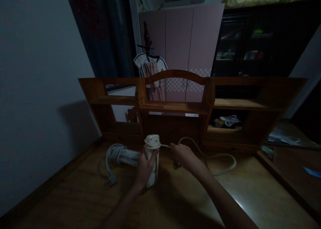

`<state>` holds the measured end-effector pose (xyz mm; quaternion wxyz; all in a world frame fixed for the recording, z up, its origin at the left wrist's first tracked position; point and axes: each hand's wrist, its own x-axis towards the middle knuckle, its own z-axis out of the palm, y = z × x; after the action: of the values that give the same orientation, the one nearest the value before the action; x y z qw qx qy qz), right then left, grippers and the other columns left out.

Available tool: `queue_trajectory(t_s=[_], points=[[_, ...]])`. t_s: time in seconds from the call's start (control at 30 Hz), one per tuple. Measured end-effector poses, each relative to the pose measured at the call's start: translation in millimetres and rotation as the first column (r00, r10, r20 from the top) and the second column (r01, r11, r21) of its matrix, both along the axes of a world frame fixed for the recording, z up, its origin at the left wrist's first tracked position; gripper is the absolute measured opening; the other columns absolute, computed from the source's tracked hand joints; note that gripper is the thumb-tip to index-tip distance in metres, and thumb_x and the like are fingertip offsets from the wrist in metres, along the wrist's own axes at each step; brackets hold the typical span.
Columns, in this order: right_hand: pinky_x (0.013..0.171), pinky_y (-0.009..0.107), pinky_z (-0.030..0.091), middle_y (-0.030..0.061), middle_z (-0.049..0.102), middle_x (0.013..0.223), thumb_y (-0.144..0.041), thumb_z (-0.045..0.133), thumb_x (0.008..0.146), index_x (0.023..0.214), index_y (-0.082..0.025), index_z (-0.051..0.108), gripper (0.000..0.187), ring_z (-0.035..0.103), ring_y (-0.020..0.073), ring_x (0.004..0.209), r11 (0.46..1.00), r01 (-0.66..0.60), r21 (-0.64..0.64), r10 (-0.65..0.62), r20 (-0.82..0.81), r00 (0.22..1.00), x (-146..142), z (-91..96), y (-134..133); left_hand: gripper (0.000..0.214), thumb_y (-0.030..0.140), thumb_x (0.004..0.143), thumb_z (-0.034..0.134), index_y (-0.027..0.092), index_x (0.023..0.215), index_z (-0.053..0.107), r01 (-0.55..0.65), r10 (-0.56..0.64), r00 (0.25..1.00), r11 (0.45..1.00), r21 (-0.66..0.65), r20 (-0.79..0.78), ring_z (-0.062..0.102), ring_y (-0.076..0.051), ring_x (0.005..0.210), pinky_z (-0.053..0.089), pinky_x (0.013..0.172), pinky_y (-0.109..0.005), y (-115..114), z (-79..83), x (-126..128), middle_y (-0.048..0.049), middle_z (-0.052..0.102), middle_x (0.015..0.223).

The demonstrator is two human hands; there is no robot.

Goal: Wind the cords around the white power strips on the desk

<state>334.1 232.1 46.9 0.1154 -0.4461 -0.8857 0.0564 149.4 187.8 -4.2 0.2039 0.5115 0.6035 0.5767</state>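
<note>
A white power strip point(152, 140) stands nearly upright in front of me, with my left hand point(145, 167) closed around its middle. Its cord point(164, 145) wraps around the upper end and stretches across to my right hand point(182, 154), whose fingers are closed on it. From there the slack loops over the surface to the right. Left of my hands lies a second power strip point(129, 156), its cord coiled around one end and its plug point(112, 179) resting on the wood. A small dark object point(176, 165), too dim to name, is just below my right hand.
A wooden shelf unit point(175, 107) spans the back of the wooden surface point(190, 202). A spool and plastic bag point(229, 120) sit in its right compartment. A wall point(45, 105) borders the left side. Papers point(283, 137) lie on a lower surface at right.
</note>
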Motion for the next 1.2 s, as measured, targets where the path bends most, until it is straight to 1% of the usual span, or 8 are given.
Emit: queue_trajectory(t_s=[0.23, 0.37, 0.53, 0.7, 0.9, 1.0, 1.1, 1.2], points=[[0.070, 0.027, 0.043, 0.0125, 0.068, 0.086, -0.009, 0.050, 0.087, 0.097, -0.013, 0.062, 0.016, 0.066, 0.0224, 0.083, 0.991, 0.029, 0.128, -0.050, 0.161, 0.986, 7.2, 29.4, -26.9, 0.056, 0.060, 0.074, 0.058, 0.009, 0.095, 0.065, 0.137, -0.105, 0.984, 0.964, -0.230, 0.144, 0.061, -0.022, 0.077, 0.043, 0.066, -0.028, 1.8, -0.8, -6.4, -0.0087, 0.067, 0.086], [0.068, 0.025, 0.042, 0.0131, 0.068, 0.085, -0.009, 0.053, 0.086, 0.091, -0.013, 0.064, 0.012, 0.066, 0.0207, 0.081, 0.989, 0.025, 0.145, -0.059, 0.238, 0.969, 10.6, 49.4, -40.6, 0.055, 0.059, 0.073, 0.061, 0.009, 0.095, 0.065, 0.208, -0.170, 0.962, 0.963, -0.172, 0.212, 0.061, -0.022, 0.084, 0.044, 0.073, -0.028, -0.9, 1.6, -3.6, -0.0086, 0.068, 0.089], [0.054, 0.024, 0.033, 0.0084, 0.068, 0.072, -0.014, 0.053, 0.087, 0.078, -0.015, 0.065, 0.015, 0.064, 0.0169, 0.064, 0.987, 0.046, 0.156, -0.079, 0.211, 0.974, 25.1, 78.4, -56.4, 0.057, 0.058, 0.071, 0.063, 0.010, 0.102, 0.063, 0.177, -0.128, 0.958, 0.968, -0.179, 0.255, 0.061, -0.025, 0.095, 0.044, 0.082, -0.032, 6.3, -4.9, -9.5, -0.0106, 0.068, 0.099], [0.048, 0.026, 0.020, -0.0002, 0.065, 0.065, -0.018, 0.053, 0.087, 0.077, -0.021, 0.063, 0.014, 0.058, 0.0118, 0.055, 0.971, -0.094, 0.221, 0.078, 0.081, 0.994, 37.7, 90.5, -70.2, 0.059, 0.058, 0.073, 0.060, 0.010, 0.107, 0.062, 0.203, -0.144, 0.950, 0.959, -0.196, 0.279, 0.060, -0.026, 0.096, 0.044, 0.083, -0.034, 13.8, -14.6, -14.5, -0.0115, 0.067, 0.102], [0.051, 0.025, 0.021, 0.0000, 0.066, 0.074, -0.014, 0.051, 0.088, 0.090, -0.020, 0.061, 0.012, 0.056, 0.0088, 0.058, 0.927, -0.237, 0.291, 0.246, 0.003, 0.969, 33.9, 96.5, -73.9, 0.052, 0.056, 0.077, 0.058, 0.009, 0.100, 0.064, 0.279, -0.249, 0.958, 0.927, -0.250, 0.145, 0.060, -0.028, 0.098, 0.044, 0.083, -0.033, 4.8, -6.2, 1.3, -0.0114, 0.067, 0.097], [0.051, 0.025, 0.022, -0.0005, 0.065, 0.075, -0.017, 0.048, 0.092, 0.094, -0.020, 0.062, 0.015, 0.053, 0.0076, 0.056, 0.902, -0.273, 0.334, 0.304, -0.044, 0.952, 33.8, 99.1, -75.4, 0.048, 0.051, 0.079, 0.057, 0.010, 0.103, 0.063, 0.454, -0.435, 0.891, 0.852, -0.262, 0.130, 0.059, -0.028, 0.101, 0.045, 0.085, -0.033, -5.9, 3.9, 13.3, -0.0112, 0.067, 0.100], [0.052, 0.023, 0.025, -0.0011, 0.064, 0.074, -0.021, 0.047, 0.093, 0.099, -0.021, 0.063, 0.017, 0.053, 0.0076, 0.058, 0.894, -0.315, 0.318, 0.358, -0.083, 0.930, 34.5, 99.5, -76.8, 0.041, 0.044, 0.080, 0.059, 0.015, 0.108, 0.062, 0.633, -0.621, 0.772, 0.729, -0.259, 0.138, 0.058, -0.026, 0.102, 0.045, 0.087, -0.032, -18.4, 11.9, 24.8, -0.0088, 0.066, 0.106], [0.055, 0.021, 0.029, -0.0014, 0.065, 0.074, -0.024, 0.047, 0.094, 0.100, -0.023, 0.065, 0.019, 0.055, 0.0077, 0.061, 0.908, -0.327, 0.261, 0.376, -0.168, 0.911, 33.8, 98.8, -74.6, 0.038, 0.038, 0.078, 0.062, 0.018, 0.110, 0.062, 0.733, -0.732, 0.666, 0.608, -0.305, 0.142, 0.058, -0.025, 0.102, 0.045, 0.087, -0.031, -30.0, 17.2, 32.9, -0.0056, 0.066, 0.108]])
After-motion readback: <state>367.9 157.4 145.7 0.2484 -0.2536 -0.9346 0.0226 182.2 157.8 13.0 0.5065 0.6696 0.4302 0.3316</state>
